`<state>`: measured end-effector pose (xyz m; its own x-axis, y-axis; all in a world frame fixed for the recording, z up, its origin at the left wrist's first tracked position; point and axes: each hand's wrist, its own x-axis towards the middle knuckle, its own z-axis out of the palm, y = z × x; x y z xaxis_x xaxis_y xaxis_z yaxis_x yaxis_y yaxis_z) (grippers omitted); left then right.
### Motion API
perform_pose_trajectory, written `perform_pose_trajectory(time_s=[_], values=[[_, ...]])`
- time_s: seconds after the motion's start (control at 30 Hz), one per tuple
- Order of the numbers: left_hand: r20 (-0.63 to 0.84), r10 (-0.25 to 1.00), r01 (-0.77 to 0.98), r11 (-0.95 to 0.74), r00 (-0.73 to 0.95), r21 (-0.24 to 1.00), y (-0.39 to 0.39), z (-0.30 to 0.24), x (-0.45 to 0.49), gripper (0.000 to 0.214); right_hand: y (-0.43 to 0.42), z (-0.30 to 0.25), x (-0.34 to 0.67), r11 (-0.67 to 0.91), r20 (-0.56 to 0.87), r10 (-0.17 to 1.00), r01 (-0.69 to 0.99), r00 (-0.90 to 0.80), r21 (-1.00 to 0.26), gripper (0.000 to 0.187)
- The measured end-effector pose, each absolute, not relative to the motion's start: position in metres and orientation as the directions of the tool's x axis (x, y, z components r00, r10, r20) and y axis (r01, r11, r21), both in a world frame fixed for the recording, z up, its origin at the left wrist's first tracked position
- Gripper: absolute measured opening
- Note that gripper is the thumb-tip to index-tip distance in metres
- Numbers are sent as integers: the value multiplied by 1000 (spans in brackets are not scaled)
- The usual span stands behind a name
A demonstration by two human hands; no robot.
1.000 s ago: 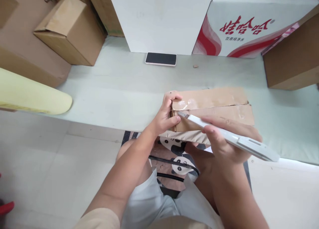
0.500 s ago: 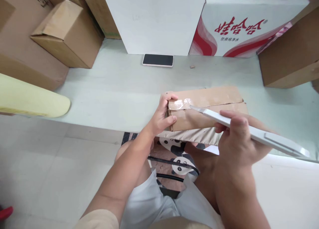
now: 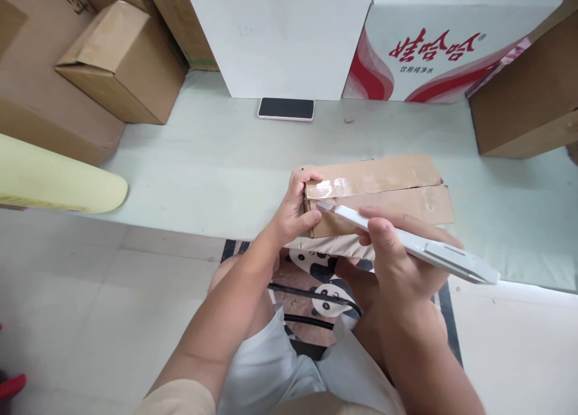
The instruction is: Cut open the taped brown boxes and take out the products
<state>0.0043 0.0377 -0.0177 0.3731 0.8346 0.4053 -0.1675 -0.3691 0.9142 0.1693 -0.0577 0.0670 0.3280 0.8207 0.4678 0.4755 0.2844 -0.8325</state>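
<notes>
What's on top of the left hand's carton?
On the carton: shiny tape near the left hand, a lengthwise seam. White cutter and right hand hide part of the near flap.

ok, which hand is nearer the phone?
Left. The left hand grips the left end of the cardboard box, on the person's side of the phone. The right hand, holding the white cutter, is farther right and nearer the person's body.

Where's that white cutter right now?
In the head view, the white cutter is right of centre, held in the right hand; its blade points left at the cardboard box, near the left hand's thumb.
</notes>
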Motion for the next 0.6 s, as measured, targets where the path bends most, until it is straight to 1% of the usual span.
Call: perform_pose_trajectory(time_s=[0.13,0.23,0.37,0.43,0.5,0.53,0.6], values=[[406,826,-187,-361,390,914,39,-19,4,59,-59,60,167,256,461,808,487,367,-835,17],[379,833,-173,-337,403,925,40,-21,5,64,-56,57,168,230,446,788,471,424,-852,23],[379,831,-147,-350,407,925,41,-23,5,69,-46,56,177,231,501,651,480,571,-846,23],[397,823,-138,-375,406,917,42,-24,6,68,-44,58,183,236,474,619,427,626,-873,25],[419,817,-139,-397,396,907,42,-26,6,66,-46,61,186,246,426,652,357,627,-901,27],[430,815,-142,-408,388,902,43,-27,7,65,-48,63,187,258,416,688,335,595,-906,27],[458,806,-149,-436,375,888,44,-30,8,65,-55,67,186,294,425,772,327,472,-898,27]])
